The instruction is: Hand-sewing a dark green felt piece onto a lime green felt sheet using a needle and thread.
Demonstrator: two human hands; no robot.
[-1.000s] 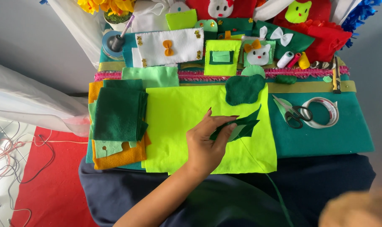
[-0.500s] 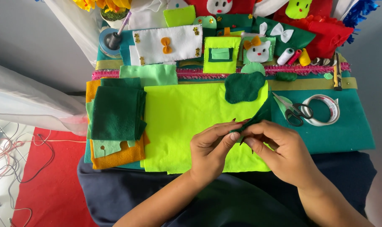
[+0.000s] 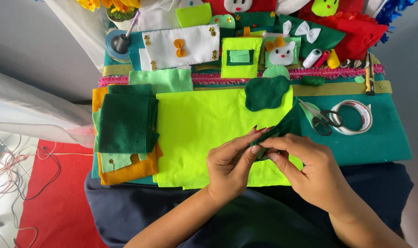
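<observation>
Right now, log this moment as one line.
left hand: pinching dark green felt piece | right hand: pinching same piece | under: lime felt sheet | nearby: scissors

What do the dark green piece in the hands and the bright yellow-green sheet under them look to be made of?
Dark green piece: likely felt, matte and fuzzy, folding softly between both hands. Yellow-green sheet: apparently felt too, flat, matte, with cleanly cut edges.

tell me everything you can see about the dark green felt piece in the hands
The felt piece is dark green, soft and matte, thin and folded or bunched. It sits raised over the lime sheet, tilting up toward the scissors. The left hand and right hand both pinch its lower end, hiding its full outline.
</observation>
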